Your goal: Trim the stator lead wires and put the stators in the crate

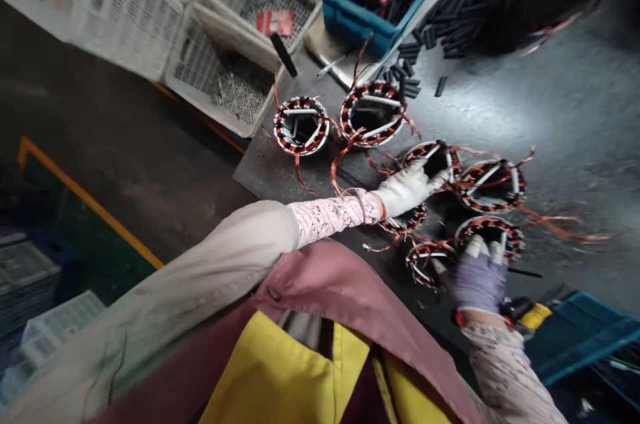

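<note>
My left hand (406, 192), in a white glove, reaches over a copper-wound motor stator (454, 159). Its fingers bend over the near rim into the bore and appear to grip it. My right hand (479, 281), in a purple glove with pale fingertips, has its fingers hooked inside the near rim of another stator (517, 237); its thumb lies outside, close to a smaller stator (423, 271). Between the hands and beyond stand a stator (520, 184) with long copper leads and one (417, 217) partly under my left wrist. Two more stators, one larger (345, 121) and one smaller (277, 131), stand upright farther left.
A blue bin (360, 27) with black sleeves stands at the back, beside a loose pile of black sleeves (460, 11). White plastic crates (125, 31) line the left. Near my right forearm are a yellow-handled tool (536, 316) and a teal bin (580, 331).
</note>
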Tool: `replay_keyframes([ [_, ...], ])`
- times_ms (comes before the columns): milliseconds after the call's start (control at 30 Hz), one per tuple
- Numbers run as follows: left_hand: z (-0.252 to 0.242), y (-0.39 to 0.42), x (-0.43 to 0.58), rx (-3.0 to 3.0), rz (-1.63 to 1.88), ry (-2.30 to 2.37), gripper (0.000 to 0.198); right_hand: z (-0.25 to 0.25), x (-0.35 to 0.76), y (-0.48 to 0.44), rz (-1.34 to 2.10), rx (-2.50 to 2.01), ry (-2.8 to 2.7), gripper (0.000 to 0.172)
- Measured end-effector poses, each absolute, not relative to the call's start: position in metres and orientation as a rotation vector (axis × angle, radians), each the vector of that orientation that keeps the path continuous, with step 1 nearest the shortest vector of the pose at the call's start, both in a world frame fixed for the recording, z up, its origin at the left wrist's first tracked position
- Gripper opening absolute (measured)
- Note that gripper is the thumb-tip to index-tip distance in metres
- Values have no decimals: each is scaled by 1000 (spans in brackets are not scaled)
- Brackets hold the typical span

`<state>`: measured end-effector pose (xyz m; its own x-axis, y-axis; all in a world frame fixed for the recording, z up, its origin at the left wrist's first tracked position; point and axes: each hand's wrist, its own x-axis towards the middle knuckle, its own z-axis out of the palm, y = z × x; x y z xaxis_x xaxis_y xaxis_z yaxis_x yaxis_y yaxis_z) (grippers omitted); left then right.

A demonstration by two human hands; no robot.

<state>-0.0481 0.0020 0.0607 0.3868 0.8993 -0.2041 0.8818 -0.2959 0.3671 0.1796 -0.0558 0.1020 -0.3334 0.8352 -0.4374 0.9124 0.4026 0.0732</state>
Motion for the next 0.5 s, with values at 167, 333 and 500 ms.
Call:
replay_keyframes([
  [167, 64, -39, -63, 2244, -136, 1710, 49, 92, 156, -42, -346, 1618, 1993, 55],
  [333, 58, -74, -71, 2264, -375, 1735, 37, 84, 150, -27, -399, 1625, 1938, 44],
  [500, 54, -61, -77, 2197, -390, 1668, 30, 82, 145, -15, -516, 1643, 1825, 39],
])
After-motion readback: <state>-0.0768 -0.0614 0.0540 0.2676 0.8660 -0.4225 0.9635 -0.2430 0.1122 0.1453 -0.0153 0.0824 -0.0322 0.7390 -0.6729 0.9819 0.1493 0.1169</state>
